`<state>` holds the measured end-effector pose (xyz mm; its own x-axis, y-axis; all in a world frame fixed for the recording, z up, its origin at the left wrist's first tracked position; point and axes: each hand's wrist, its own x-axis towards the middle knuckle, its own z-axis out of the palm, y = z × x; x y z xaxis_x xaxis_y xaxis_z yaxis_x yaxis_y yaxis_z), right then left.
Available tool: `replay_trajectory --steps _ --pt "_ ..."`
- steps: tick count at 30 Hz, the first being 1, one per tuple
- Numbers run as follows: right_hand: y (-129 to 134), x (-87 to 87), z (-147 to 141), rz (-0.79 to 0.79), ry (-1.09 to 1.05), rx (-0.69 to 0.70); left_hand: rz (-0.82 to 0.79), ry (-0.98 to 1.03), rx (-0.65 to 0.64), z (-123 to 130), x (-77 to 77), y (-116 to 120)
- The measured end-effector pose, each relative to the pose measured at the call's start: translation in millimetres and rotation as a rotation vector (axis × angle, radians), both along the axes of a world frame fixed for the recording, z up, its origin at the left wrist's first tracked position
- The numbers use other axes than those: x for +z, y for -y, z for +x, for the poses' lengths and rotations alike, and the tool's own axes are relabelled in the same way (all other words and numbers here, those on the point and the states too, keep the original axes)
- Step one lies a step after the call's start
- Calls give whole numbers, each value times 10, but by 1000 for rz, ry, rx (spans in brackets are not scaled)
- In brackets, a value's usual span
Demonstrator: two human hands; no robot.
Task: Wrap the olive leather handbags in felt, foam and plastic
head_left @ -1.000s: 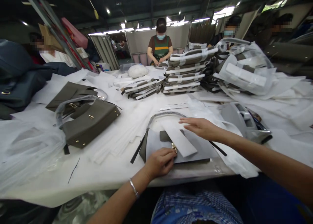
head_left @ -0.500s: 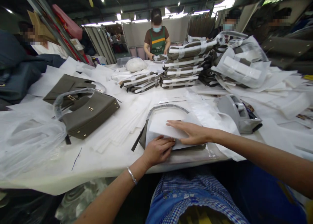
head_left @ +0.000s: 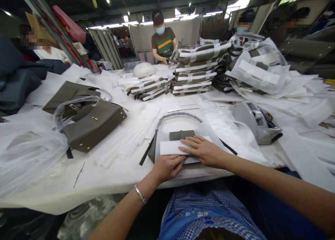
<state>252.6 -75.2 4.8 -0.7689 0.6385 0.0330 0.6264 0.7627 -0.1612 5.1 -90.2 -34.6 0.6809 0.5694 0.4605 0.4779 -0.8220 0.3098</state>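
Indoors, beneath bright strip lights (head_left: 115, 24), a cluttered white table (head_left: 111, 179) ran across the person's front. At its left edge slumped a pile of dark blue bags (head_left: 15, 84); next came crumpled clear plastic (head_left: 34, 151) and an olive bag (head_left: 91, 128) lying with its wrapped handle (head_left: 58, 116) towards the left. In the middle, right at the near edge, lay the handbag (head_left: 152, 150) being worked on, its front covered by a pale sheet (head_left: 210, 131). The left hand (head_left: 167, 168) rested at the lower edge of a white foam strip (head_left: 169, 148), fingers curled; whether they pinched anything could not be told. The right hand (head_left: 202, 150) lay on the strip's right part, fingers extended and gripping nothing. Farther right stood a grey holder (head_left: 244, 119). The step in hand looked like settling the strip below the olive tab (head_left: 175, 135); the next move seemed to call for keeping it straight under light, even pressure.
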Motion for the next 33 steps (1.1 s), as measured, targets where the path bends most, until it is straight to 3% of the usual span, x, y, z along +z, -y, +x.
replay_trajectory --steps 5,10,13,15,17,20,23,25,28,31,33 --pt "-23 0 45 -18 -18 38 -2 37 -23 6 28 19" --pt "-47 -19 92 -48 -84 59 27 202 9 118 270 147" --pt "-26 -49 89 -17 -121 36 -9 217 111 239 362 167" --pt "-19 -86 82 21 -145 24 -43 100 198 320 298 143" --pt "-28 -137 82 61 -167 23 -1 -17 250 385 140 109" --pt "-29 -201 119 128 -222 30 143 -95 248 430 -124 72" --pt "92 -188 233 202 -374 -10 210 -119 236 420 -247 60" --pt "264 -137 392 260 -526 -105 221 -147 233 406 -251 58" --pt "590 -72 788 335 -678 -402 227 -182 243 391 -230 60" --pt "871 -89 1267 387 -641 -781 238 -188 258 383 -234 66" --pt "991 -137 1524 400 -546 -917 241 -189 262 383 -248 64"
